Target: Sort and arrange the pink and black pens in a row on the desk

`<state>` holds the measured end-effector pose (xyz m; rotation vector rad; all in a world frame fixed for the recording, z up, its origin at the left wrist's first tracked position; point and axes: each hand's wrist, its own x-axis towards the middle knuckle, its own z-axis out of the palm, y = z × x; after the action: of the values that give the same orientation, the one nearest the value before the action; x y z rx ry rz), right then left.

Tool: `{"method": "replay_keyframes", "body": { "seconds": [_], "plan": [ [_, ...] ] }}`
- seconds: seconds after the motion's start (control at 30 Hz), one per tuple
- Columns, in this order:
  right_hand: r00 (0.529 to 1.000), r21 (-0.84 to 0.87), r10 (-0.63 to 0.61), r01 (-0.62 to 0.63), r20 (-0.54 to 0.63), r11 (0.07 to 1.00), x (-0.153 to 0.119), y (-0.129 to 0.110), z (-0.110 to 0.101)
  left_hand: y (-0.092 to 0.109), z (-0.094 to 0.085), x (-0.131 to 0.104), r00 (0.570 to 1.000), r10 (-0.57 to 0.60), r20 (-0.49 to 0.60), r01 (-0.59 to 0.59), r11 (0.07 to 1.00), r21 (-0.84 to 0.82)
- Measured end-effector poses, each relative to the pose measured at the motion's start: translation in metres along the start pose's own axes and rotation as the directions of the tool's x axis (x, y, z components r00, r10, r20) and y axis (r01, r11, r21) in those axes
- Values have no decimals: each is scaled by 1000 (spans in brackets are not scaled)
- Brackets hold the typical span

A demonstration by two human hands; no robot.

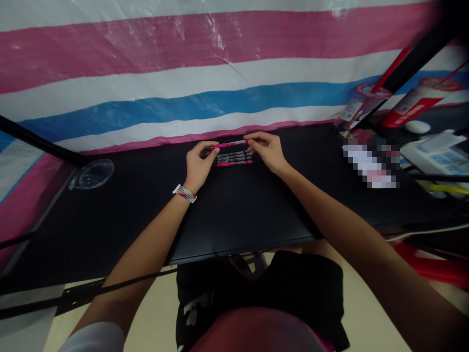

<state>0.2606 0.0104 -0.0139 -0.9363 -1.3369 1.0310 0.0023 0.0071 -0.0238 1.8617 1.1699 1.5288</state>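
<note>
Between my two hands is a pink pen (231, 143), lying crosswise. My left hand (200, 160) pinches its left end between thumb and fingers, and my right hand (268, 150) grips its right end the same way. Just nearer to me, several more pens (234, 158) lie side by side in a row on the black table (242, 210); most look dark and clear, and the nearest one is pink. Whether the held pen touches the table or hovers slightly above it, I cannot tell. A colourful woven band is on my left wrist.
At the left lies a clear plastic lid (91, 174). To the right stand a drink cup (361, 105) with a red straw and a red-and-white cup (417, 102), beside a white round object (417, 127) and a white package (437, 154). A striped sheet (183, 110) hangs behind the table.
</note>
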Motion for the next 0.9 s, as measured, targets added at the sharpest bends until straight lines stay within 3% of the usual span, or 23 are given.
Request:
{"method": "replay_keyframes", "body": {
  "seconds": [0.13, 0.33, 0.9],
  "plan": [
    [991, -254, -131, 131, 16, 958, 4, 9, -5, -15, 1, 3, 999, -20, 31, 19, 999, 32],
    [978, -530, -169, 208, 121, 822, 9, 26, -11, -35, 1, 4, 999, -38, 38, 29, 976, 214],
    [975, -564, -127, 211, 184, 799, 5, 23, -9, -51, 4, 0, 999, -20, 25, 13, 966, 259]
  ]
}}
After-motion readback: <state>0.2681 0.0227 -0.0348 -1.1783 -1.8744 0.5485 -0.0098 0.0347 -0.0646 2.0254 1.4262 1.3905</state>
